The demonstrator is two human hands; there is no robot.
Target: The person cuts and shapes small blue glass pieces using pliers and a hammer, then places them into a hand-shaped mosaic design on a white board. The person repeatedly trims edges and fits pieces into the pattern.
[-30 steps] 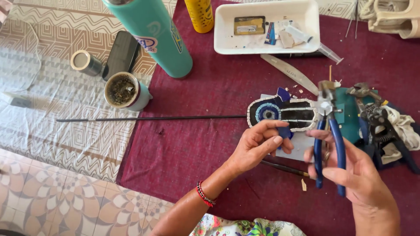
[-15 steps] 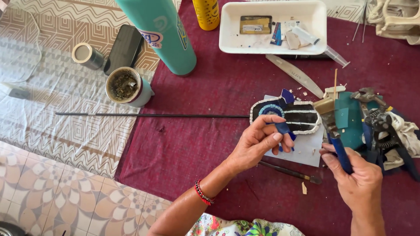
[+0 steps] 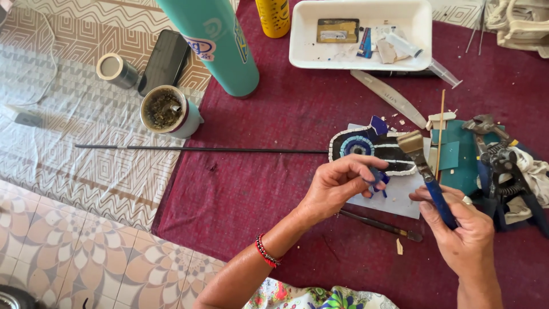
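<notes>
My left hand pinches a small dark blue glass piece between thumb and fingertips, just in front of an eye-shaped mosaic in blue, white and black on a sheet of pale paper. My right hand grips the blue handle of a cutting tool, its brass-coloured head raised and pointing up to the left, close to the mosaic's right end. The two hands are a short gap apart.
A long thin black rod lies across the maroon cloth. Behind it stand a teal bottle, a cup, a phone, a tape roll and a white tray. Pliers and teal glass lie right; a brush lies near.
My right hand has swapped its hold: the blue-handled pliers it held a second ago are gone, and it now lifts a brass-headed cutter. My left hand keeps the blue piece, nearly still.
</notes>
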